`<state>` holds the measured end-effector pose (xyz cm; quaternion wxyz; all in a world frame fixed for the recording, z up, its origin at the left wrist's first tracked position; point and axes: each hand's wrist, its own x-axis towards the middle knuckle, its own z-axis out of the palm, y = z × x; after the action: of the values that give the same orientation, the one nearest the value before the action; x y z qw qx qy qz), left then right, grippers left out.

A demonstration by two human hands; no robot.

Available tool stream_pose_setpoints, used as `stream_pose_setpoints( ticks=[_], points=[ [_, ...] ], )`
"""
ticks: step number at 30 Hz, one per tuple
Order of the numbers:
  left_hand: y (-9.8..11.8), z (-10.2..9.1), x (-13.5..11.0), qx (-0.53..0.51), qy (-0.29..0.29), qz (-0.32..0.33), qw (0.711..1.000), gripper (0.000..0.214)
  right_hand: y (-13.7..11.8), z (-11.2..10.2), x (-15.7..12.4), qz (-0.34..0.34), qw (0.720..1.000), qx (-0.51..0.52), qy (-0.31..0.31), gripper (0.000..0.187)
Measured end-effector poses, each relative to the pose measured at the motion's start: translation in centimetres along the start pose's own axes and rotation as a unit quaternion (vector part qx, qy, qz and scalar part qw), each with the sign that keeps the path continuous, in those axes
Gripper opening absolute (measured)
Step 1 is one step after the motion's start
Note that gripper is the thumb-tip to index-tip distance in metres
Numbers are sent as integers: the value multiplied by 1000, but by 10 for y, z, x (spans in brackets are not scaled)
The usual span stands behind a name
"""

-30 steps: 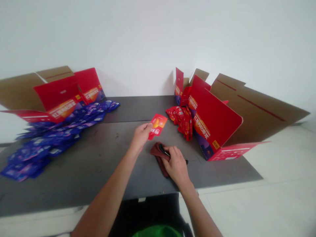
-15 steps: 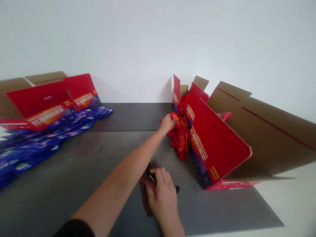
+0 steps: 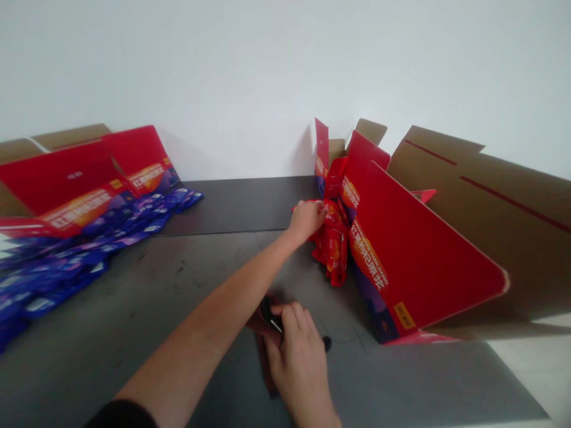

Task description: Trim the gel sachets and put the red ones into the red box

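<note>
My left hand (image 3: pixel 307 220) reaches across to the pile of red sachets (image 3: pixel 335 252) beside the red carton. Its fingers are closed on a red sachet (image 3: pixel 331 208) at the top of that pile. Lower down, my right hand (image 3: pixel 300 351) is wrapped round a dark brown object (image 3: pixel 264 356) with a black, shiny-edged part (image 3: pixel 270 314) at its top. My fingers and left forearm cover much of it, and its kind cannot be made out. A small black round piece (image 3: pixel 327 343) shows just right of my right hand.
A large open red carton (image 3: pixel 401 255) stands at the right, its brown flaps spread outward. Another red carton (image 3: pixel 322 157) is behind it. At the left, blue sachets (image 3: pixel 84 261) lie heaped before open red cartons (image 3: pixel 84 184). A white wall (image 3: pixel 250 89) rises behind the grey table (image 3: pixel 187 285).
The view has shifted slightly, so the right-hand carton looks larger and further right. My left hand stays at the red sachets, and my right hand keeps its grip on the brown object.
</note>
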<state>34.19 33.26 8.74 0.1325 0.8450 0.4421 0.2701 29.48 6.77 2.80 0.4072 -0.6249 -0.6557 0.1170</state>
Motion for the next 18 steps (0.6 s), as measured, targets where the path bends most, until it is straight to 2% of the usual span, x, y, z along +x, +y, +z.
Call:
stream_pose_setpoints(
  ticks=[3, 6, 10, 12, 15, 18],
  points=[
    [-10, -11, -12, 0, 27, 6, 1000, 35, 0, -2, 0, 5, 1000, 10, -4, 24],
    [-30, -33, -29, -15, 70, -3, 997, 37, 1, -3, 1, 16, 1000, 21, 1, 18],
    [-66, -68, -61, -48, 150, -50, 986, 47, 2, -6, 1, 31, 998, 47, 30, 15],
    [-82, -79, -83, -67, 183, -75, 978, 52, 2, -7, 2, 31, 997, 54, 50, 16],
    [-98, -83, -118, -97, 205, -96, 969, 55, 0, -10, 3, 17, 995, 54, 83, 19],
    [-107, -79, -154, -126, 208, -104, 964, 57, -5, -14, 3, -4, 992, 50, 119, 24]
  ],
)
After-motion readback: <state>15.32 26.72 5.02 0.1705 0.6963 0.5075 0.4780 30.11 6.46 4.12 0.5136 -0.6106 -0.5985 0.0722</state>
